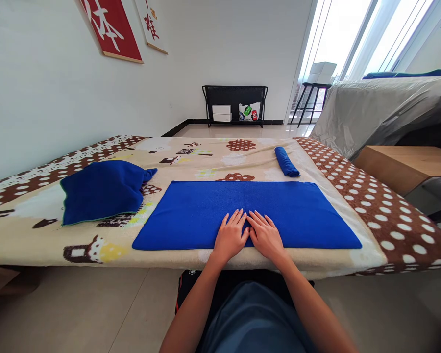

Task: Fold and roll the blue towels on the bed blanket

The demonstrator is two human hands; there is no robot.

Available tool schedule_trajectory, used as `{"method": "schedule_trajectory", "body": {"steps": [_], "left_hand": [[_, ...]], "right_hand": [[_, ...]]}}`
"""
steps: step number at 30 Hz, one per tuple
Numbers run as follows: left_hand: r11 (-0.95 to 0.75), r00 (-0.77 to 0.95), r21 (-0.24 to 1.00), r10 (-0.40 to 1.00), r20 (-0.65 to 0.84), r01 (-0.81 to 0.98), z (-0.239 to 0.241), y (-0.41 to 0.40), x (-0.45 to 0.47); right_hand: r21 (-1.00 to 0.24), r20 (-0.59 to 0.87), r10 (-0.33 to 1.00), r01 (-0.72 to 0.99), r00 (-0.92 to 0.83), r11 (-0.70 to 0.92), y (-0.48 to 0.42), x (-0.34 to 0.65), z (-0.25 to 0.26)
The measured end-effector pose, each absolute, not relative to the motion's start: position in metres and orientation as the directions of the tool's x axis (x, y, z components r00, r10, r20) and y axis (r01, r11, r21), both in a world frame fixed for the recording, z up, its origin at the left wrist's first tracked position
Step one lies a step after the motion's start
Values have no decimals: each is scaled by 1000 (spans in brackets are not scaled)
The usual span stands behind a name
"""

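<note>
A blue towel [191,215] is spread flat in a wide rectangle near the front edge of the bed. My left hand [232,236] lies flat on its near middle part, fingers stretched forward. Beside it, my right hand [266,235] rests palm down on the same cloth, and the fingertips of both hands almost meet. Beyond the far right edge of the spread towel is a rolled blue towel [286,162]. To the left, a crumpled blue towel [103,192] lies in a loose heap.
The bed carries a patterned blanket [389,215] with a brown dotted border. A black rack [235,93] holding white boxes stands by the far wall. At right are a wooden box [400,164], a plastic-covered piece of furniture [382,108] and a black stool [312,98].
</note>
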State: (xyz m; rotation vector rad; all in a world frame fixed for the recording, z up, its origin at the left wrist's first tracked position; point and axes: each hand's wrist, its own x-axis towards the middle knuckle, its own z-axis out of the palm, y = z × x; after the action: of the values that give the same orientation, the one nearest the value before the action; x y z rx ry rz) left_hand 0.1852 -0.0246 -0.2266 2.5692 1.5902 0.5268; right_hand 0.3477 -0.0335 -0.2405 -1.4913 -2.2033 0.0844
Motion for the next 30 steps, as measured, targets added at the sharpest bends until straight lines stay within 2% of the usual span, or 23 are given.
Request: {"method": "schedule_trajectory", "body": {"steps": [6,11,16,20,23,25,26,28,30], "left_hand": [[-444,399,249,892,212,861,-221,-28,175],[-372,333,258,925,180,892,-215,-26,137],[-102,54,224,975,214,969,-224,-27,54],[159,-228,226,919,321,961,-234,-31,-7],[267,-316,191,897,308,944,-229,-28,-13],[269,-292,120,917,272,956,-219,-22,8],[229,-244,87,938,247,969,-213,-17,24],[19,-30,68,986,164,997,-200,-7,66],[-265,259,89,963,74,960,-190,7,112]], "right_hand": [[-314,340,910,883,-238,348,-32,354,-242],[-292,332,935,929,-125,228,-33,395,-247],[-235,377,923,972,75,17,-42,482,-262],[-207,349,911,966,220,-154,-46,548,-270],[-172,311,891,941,332,-291,-39,564,-265],[-127,296,894,942,336,-311,-30,552,-255],[-113,281,915,956,290,-269,-24,539,-249],[-128,227,969,990,94,-66,-9,505,-237],[-207,154,972,956,-177,207,8,463,-227]]}}
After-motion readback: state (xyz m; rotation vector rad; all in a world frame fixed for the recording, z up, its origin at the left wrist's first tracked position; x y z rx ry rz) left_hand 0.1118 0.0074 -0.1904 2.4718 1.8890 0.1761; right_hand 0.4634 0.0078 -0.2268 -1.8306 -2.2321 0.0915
